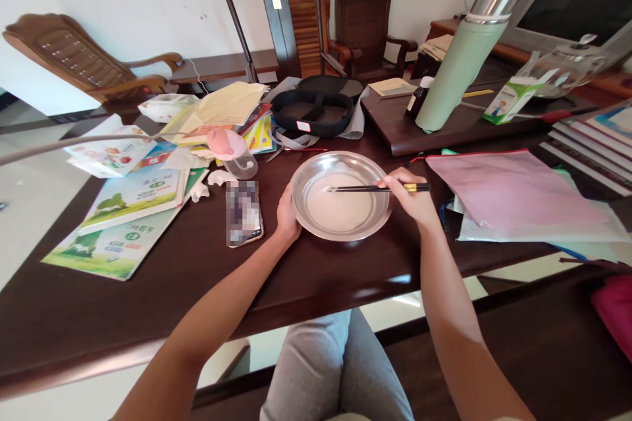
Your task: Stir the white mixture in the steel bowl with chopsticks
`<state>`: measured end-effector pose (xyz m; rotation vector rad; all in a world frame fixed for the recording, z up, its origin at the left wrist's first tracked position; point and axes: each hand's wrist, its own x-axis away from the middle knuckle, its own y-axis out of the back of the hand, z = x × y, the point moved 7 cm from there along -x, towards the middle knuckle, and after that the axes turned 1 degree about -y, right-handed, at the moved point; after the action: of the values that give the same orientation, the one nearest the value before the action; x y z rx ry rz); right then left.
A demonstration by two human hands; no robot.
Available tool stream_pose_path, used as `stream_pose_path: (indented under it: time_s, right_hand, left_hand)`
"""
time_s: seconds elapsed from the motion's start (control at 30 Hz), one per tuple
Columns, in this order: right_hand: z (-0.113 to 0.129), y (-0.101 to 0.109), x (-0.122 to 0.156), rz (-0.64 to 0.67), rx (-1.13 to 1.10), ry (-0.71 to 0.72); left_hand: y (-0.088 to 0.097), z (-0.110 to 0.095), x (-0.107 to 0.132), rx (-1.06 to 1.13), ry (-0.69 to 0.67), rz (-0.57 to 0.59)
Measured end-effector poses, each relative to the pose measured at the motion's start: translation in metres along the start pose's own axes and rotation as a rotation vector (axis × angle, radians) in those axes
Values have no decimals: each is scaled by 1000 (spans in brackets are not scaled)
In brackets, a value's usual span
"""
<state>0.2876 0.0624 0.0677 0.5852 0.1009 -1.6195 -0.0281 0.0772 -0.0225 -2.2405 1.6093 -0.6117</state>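
A shiny metal bowl stands on the dark wooden table in front of me, with a whitish, smooth-looking mixture in it. My left hand grips the bowl's left side; its fingers are partly hidden behind the rim. Held in my right hand is a pair of black chopsticks with gold-coloured bands near the top. Their tips reach into the whitish mixture near the bowl's middle. The right fingers are closed round the upper part of the chopsticks, over the bowl's right rim.
Left of the bowl lie a phone, a pink-topped clear bottle and booklets. Behind it sits an open black case. A green thermos stands at the back right. A pink folder lies to the right.
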Motion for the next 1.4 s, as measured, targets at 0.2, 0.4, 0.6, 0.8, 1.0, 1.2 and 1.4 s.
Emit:
stream_pose_path:
  time_s: [0.2,0.4,0.6,0.8,1.0,1.2,1.4]
  right_hand:
    - [-13,28,2,-178,-101,-76]
    - [1,-11,3,125,-55,-22]
    - [-11,27,0,-220,-61,-69]
    - [2,-3,3,85,-99,-39]
    - [-8,15,0,-112,-9,-31]
    - [-10,19,2,-75,-103,-63]
    - [1,-8,2,113,-52,-28]
  left_hand:
    - [-1,-1,1,-12,-2,3]
    - [-2,-1,1,-4,1,18]
    - [-1,0,1,-4,2,8]
    - [-1,0,1,-6,9,4]
    - [0,-1,1,-14,3,-5]
    - [0,-1,1,7,5,-5]
    - [0,0,-1,10,2,10]
